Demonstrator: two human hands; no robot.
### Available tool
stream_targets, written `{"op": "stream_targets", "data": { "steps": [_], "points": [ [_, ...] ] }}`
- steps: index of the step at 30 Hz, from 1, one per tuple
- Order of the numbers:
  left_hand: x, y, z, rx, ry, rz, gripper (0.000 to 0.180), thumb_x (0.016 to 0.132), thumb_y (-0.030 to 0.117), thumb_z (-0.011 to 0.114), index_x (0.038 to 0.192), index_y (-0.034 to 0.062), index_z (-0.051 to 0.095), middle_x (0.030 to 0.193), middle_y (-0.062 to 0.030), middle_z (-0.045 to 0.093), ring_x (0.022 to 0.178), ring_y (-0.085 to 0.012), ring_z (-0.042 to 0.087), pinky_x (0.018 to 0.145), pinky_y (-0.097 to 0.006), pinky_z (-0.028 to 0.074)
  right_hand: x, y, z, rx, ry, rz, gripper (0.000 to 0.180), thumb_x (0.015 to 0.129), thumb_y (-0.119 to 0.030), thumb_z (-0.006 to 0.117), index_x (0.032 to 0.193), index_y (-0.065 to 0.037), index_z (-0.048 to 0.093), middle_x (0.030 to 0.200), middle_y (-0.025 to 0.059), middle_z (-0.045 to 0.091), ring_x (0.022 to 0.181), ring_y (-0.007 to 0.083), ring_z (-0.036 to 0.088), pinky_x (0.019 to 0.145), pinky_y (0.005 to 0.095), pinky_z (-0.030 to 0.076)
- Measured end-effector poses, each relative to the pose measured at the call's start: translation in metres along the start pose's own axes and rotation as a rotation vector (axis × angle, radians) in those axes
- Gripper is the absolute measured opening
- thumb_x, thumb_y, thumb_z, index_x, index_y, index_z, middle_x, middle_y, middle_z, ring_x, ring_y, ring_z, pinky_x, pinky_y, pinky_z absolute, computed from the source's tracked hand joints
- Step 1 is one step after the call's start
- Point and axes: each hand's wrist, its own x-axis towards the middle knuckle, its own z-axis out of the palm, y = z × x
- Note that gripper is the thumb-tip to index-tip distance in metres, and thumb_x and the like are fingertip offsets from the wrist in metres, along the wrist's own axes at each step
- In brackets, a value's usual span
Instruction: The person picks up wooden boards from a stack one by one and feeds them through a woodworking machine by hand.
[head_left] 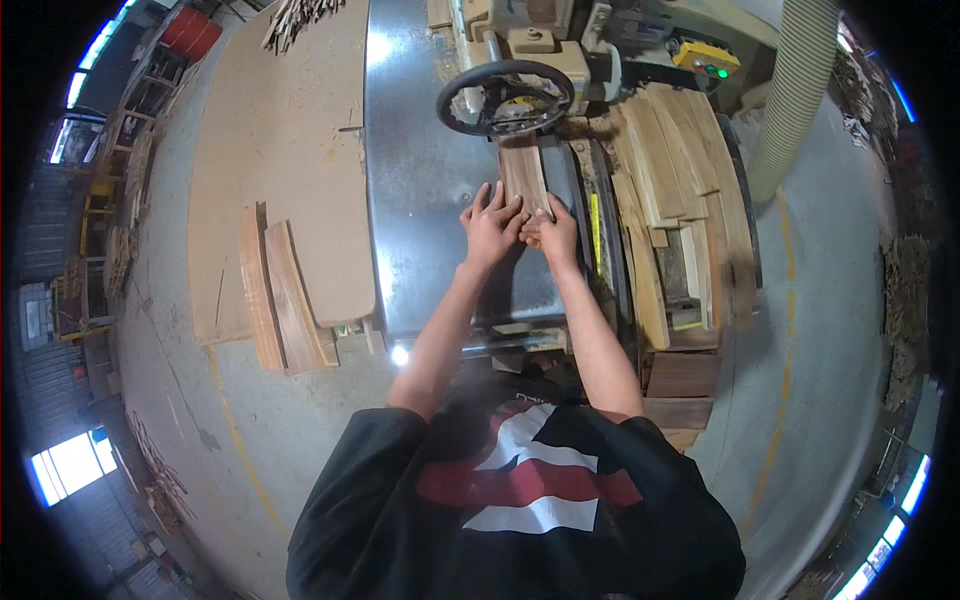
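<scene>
A brown wooden board [523, 172] lies lengthwise on the metal table [415, 190] of a woodworking machine, its far end under a black handwheel [506, 97]. My left hand [491, 228] rests at the near left side of the board, fingers stretched and spread, thumb toward the board's near end. At the near right corner, my right hand [552, 235] has its fingers bent around the board's end and edge. The tips of both hands almost meet there. What lies under my palms is hidden.
Stacked light boards [672, 150] stand right of the machine beside a black rail. Two narrow boards [285, 285] lie on a tan panel [285, 150] at left. A ribbed hose [795, 95] hangs at the far right, near a yellow control box [706, 58].
</scene>
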Motion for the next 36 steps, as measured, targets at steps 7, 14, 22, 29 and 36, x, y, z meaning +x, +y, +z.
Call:
{"op": "stream_targets", "data": {
  "steps": [7, 14, 22, 29, 36],
  "points": [
    [0.064, -0.016, 0.008, 0.004, 0.197, -0.032, 0.042, 0.078, 0.036, 0.076, 0.112, 0.0127, 0.070, 0.136, -0.0113, 0.057, 0.131, -0.0344, 0.042, 0.098, -0.050, 0.034, 0.059, -0.028, 0.042, 0.006, 0.044, -0.093, 0.052, 0.099, -0.007, 0.050, 0.149, -0.007, 0.036, 0.072, 0.0077, 0.064, 0.052, 0.0144, 0.062, 0.043, 0.0250, 0.045],
    [0.032, -0.016, -0.009, -0.393, 0.368, -0.113, 0.037, 0.075, 0.016, 0.080, 0.097, 0.0021, 0.053, 0.118, -0.0206, 0.055, 0.111, -0.0392, 0.050, 0.095, -0.046, 0.041, 0.113, -0.028, 0.057, 0.052, 0.060, -0.248, 0.033, 0.097, -0.003, 0.051, 0.128, -0.004, 0.040, 0.070, 0.0104, 0.062, 0.054, 0.0195, 0.065, 0.042, 0.0269, 0.045],
    [-0.105, -0.107, -0.128, -0.024, 0.431, -0.155, 0.046, 0.077, 0.023, 0.079, 0.115, 0.0060, 0.060, 0.129, -0.0201, 0.051, 0.123, -0.0396, 0.047, 0.102, -0.046, 0.041, 0.058, 0.000, 0.034, -0.340, -0.170, -0.643, 0.020, 0.096, -0.014, 0.062, 0.107, 0.002, 0.060, 0.133, 0.0156, 0.056, 0.120, 0.0231, 0.056, 0.101, 0.0331, 0.043],
    [-0.242, -0.175, -0.226, 0.611, 0.500, -0.698, 0.063, 0.075, 0.027, 0.077, 0.130, 0.0067, 0.052, 0.132, -0.0310, 0.042, 0.122, -0.0503, 0.042, 0.101, -0.056, 0.038, -0.030, 0.048, -0.016, -0.153, -0.177, -0.431, 0.025, 0.100, -0.018, 0.057, 0.114, 0.002, 0.062, 0.128, 0.0153, 0.061, 0.104, 0.0193, 0.065, 0.084, 0.0276, 0.054],
    [-0.244, -0.188, -0.249, 0.504, 0.251, -0.624, 0.057, 0.075, 0.010, 0.067, 0.130, 0.0037, 0.053, 0.127, -0.0315, 0.051, 0.116, -0.0467, 0.054, 0.091, -0.051, 0.049, -0.031, 0.044, -0.007, -0.110, -0.197, -0.354, 0.022, 0.100, -0.020, 0.058, 0.107, 0.000, 0.064, 0.111, 0.0113, 0.068, 0.093, 0.0163, 0.068, 0.075, 0.0247, 0.055]
  ]
}}
